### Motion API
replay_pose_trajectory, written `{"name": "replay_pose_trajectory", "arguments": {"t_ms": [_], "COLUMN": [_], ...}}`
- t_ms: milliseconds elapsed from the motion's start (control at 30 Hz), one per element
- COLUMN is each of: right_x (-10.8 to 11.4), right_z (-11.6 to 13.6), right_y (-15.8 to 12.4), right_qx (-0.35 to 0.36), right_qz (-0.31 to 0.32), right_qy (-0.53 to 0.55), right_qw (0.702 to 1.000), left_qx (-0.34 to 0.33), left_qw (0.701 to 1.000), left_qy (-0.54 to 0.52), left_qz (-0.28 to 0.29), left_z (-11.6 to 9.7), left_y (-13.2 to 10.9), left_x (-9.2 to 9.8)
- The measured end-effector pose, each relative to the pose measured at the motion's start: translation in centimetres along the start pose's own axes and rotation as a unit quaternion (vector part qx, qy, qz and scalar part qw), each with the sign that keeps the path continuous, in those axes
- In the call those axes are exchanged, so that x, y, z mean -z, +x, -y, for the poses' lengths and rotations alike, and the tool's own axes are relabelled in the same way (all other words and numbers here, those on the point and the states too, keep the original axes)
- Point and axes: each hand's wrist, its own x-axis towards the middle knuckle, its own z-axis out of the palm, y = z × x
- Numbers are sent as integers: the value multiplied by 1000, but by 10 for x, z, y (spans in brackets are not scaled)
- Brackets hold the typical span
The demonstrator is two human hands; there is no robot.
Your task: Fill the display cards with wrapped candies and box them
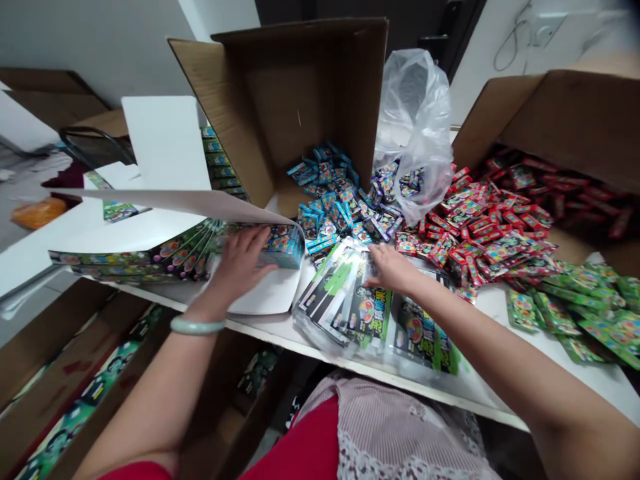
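My left hand [243,263] lies with spread fingers on blue packets [284,243] inside an open white display box [263,293] at the table's front left. My right hand [387,267] is over a stack of black and green printed plastic bags [367,310], fingers apart, its fingertips near the stack's back edge. Nothing shows gripped in either hand. Blue packets [333,203] spill from a tipped cardboard box just behind the bags. Red packets [480,223] are heaped to the right of my right hand.
A tipped cardboard box [300,93] stands at the back, beside a clear plastic bag [417,133] and purple packets [385,223]. Green packets [590,307] lie far right. Flat white box cards [165,143] stand left. Cartons [75,367] sit below the table edge.
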Motion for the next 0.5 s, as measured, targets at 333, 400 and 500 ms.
{"name": "replay_pose_trajectory", "arguments": {"t_ms": [333, 400, 500], "right_x": [29, 54, 85], "right_z": [5, 3, 0], "right_y": [1, -7, -29], "right_qx": [-54, -49, -15], "right_qz": [-52, -69, 12], "right_qy": [37, 125, 346], "right_qw": [997, 988, 938], "left_qx": [33, 67, 50], "left_qw": [957, 925, 897], "left_qy": [-288, -374, -439], "left_qz": [28, -1, -28], "left_z": [-163, -161, -160], "left_y": [-10, 0, 14], "left_x": [-54, -45, -22]}}
